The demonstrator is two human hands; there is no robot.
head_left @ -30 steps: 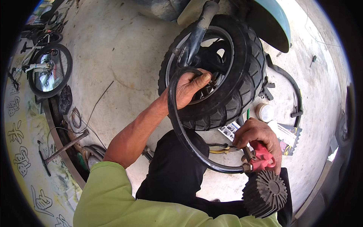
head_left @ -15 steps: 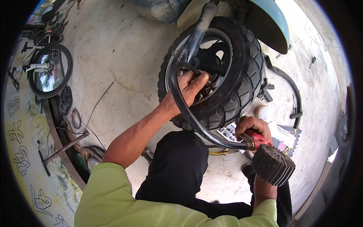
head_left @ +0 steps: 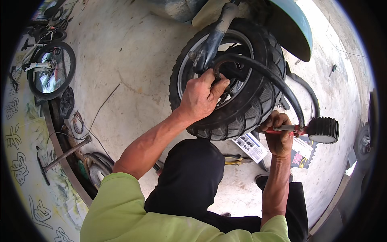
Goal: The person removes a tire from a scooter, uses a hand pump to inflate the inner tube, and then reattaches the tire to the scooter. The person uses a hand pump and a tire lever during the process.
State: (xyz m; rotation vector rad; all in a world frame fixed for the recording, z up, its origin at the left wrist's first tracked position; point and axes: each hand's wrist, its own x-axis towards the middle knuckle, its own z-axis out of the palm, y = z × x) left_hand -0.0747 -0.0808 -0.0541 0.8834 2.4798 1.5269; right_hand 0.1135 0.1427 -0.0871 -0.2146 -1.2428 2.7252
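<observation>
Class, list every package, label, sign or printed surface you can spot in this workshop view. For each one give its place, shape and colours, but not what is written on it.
Printed card: flat on the concrete beside the tyre, rectangular, white with small dark pictures.
Packet: on the floor under the right hand, rectangular, dark with pink and white.
Painted panel: along the left edge, pale yellow-green with dark brush characters.

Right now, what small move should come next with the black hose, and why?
Probably press the hose end onto the wheel's valve. The left hand holds that end at the rim, and the right hand grips the red-handled gauge, so the tool looks ready.
</observation>
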